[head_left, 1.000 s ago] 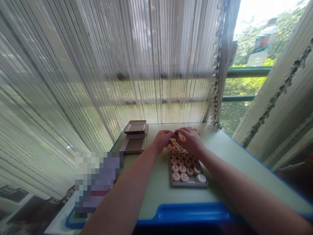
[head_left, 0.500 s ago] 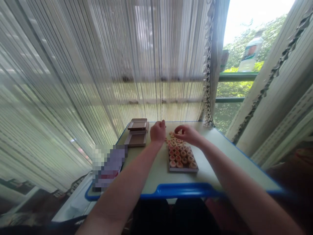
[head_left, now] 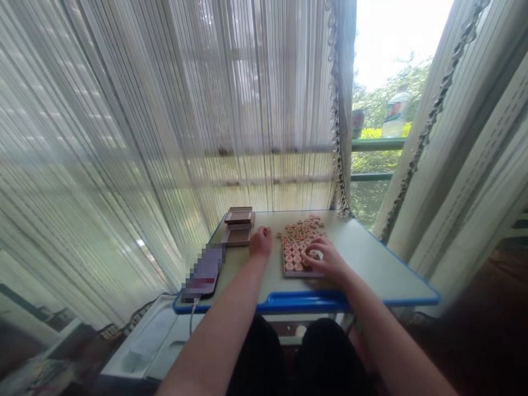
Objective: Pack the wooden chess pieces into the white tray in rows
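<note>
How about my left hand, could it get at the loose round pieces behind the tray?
Probably yes: your left hand is just left of the loose pieces, mostly bare tabletop between; your right hand is nearer you, at the tray. Whether the left already holds something, I can't tell.

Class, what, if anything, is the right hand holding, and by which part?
It cannot be told: the right hand is over small, pale, round discs, but any grip is too blurred.

Head-worn camera, facing forward and down, table at moderate distance
</note>
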A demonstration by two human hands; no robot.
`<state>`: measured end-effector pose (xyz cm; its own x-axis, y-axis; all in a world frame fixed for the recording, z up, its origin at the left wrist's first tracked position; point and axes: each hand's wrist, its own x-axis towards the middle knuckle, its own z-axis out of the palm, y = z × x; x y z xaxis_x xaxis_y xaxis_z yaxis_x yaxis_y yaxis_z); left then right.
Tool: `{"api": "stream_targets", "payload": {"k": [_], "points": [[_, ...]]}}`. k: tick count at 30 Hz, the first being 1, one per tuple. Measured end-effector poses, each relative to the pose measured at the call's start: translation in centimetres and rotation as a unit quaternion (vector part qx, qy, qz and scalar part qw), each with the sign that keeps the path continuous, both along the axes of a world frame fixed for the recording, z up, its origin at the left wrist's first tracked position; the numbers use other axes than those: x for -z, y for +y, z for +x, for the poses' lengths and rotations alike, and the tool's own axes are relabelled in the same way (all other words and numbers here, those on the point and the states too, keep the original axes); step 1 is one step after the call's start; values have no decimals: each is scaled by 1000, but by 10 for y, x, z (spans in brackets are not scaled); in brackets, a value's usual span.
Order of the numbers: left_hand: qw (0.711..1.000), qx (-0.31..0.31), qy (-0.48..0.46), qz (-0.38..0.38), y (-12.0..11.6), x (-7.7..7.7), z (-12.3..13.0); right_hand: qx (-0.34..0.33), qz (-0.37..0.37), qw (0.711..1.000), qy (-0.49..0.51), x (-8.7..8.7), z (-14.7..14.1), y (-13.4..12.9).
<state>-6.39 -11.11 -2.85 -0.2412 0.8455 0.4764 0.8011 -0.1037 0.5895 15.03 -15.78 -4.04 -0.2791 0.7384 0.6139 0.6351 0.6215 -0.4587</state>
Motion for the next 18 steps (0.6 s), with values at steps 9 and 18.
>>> {"api": "stream_targets", "payload": {"k": [9,18], "points": [[999,3,48,12,4,2,4,5,-6,1000,-23,4,0,4],[998,-5,67,-7,6,1,6,-2,-26,998,-49,3,-1,7]]}}
